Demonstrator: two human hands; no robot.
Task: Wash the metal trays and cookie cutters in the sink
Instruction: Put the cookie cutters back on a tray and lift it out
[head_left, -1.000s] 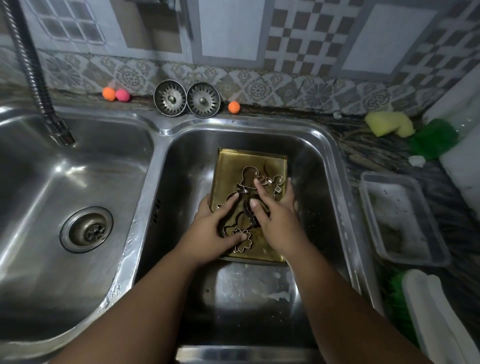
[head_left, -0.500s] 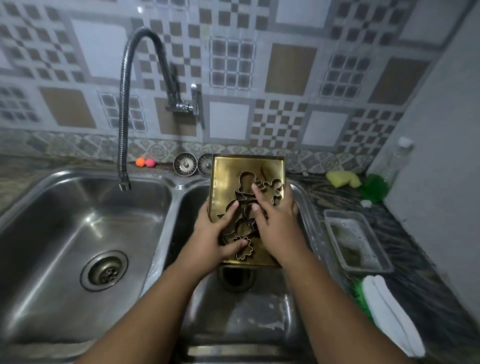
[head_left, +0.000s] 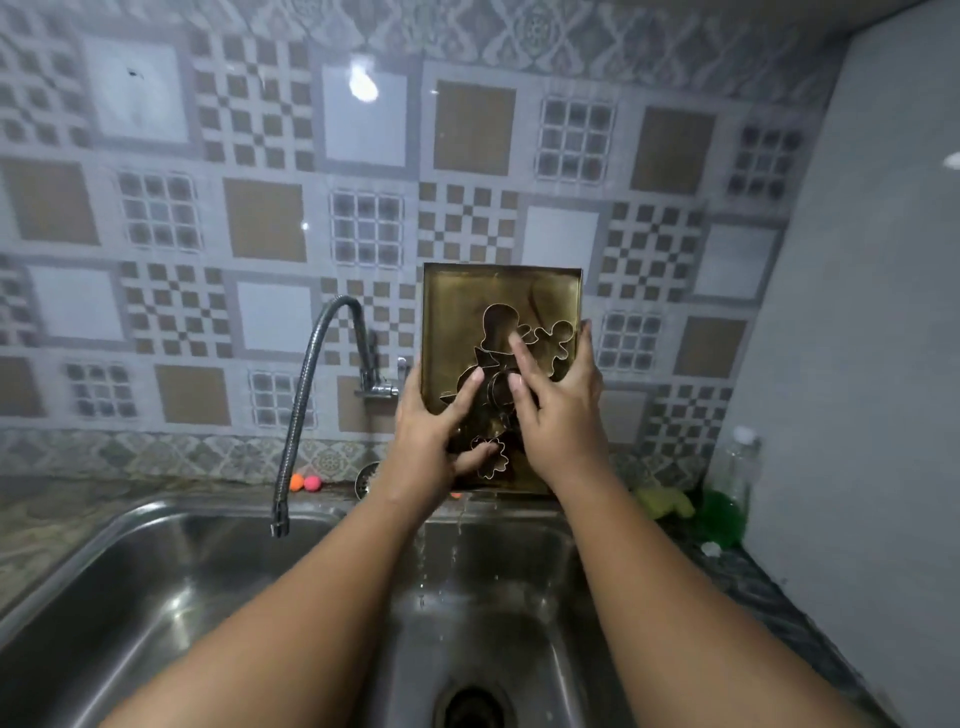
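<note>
Left hand (head_left: 431, 431) and right hand (head_left: 563, 415), each a closed grip on a side edge of the metal tray (head_left: 498, 288), fingers pinning cookie cutters (head_left: 556, 340) against its face, tray upright above sink basin (head_left: 493, 597), water dripping below grip, faucet (head_left: 311, 374) left of grip, green bottle (head_left: 727, 499) right.

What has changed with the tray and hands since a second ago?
The tray with its cookie cutters was lifted out of the sink basin and tipped nearly upright; water drips from it. The left hand and right hand keep the same grip, pressing the cutters.
</note>
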